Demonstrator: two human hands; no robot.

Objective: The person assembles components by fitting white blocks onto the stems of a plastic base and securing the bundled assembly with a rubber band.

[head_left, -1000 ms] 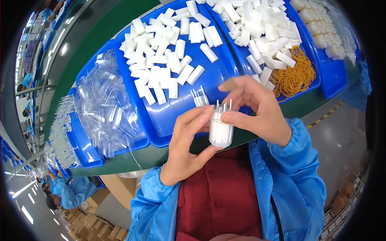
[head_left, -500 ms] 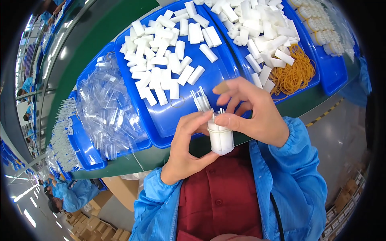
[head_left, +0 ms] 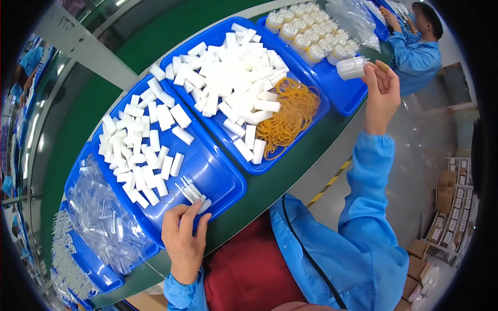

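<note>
My right hand [head_left: 383, 96] is raised at the far right. Its fingers pinch a bundle of white tubes [head_left: 351, 68], which hangs above a blue tray [head_left: 346, 96] of similar bundles [head_left: 311, 33]. Low on the left, my left hand [head_left: 184, 236] reaches over the front edge of another blue tray [head_left: 218, 173]. Thumb and fingers close round the near end of a few white pieces with thin rods [head_left: 194, 193] sticking out. How many it grips I cannot make out. White foam-like blocks [head_left: 140, 150] lie loose farther back in that tray.
The middle tray holds heaped white blocks [head_left: 233, 72] and tangled yellow rubber bands [head_left: 293, 109]. Clear plastic sleeves [head_left: 101, 212] fill a left tray, beside thin grey-white parts [head_left: 67, 254]. A grey post [head_left: 88, 41] stands behind. A co-worker [head_left: 420, 49] sits at far right.
My hands have parted. The right one has carried the banded bundle away to the right, while the left has let go of it and taken the rod pieces. My view has turned rightward.
</note>
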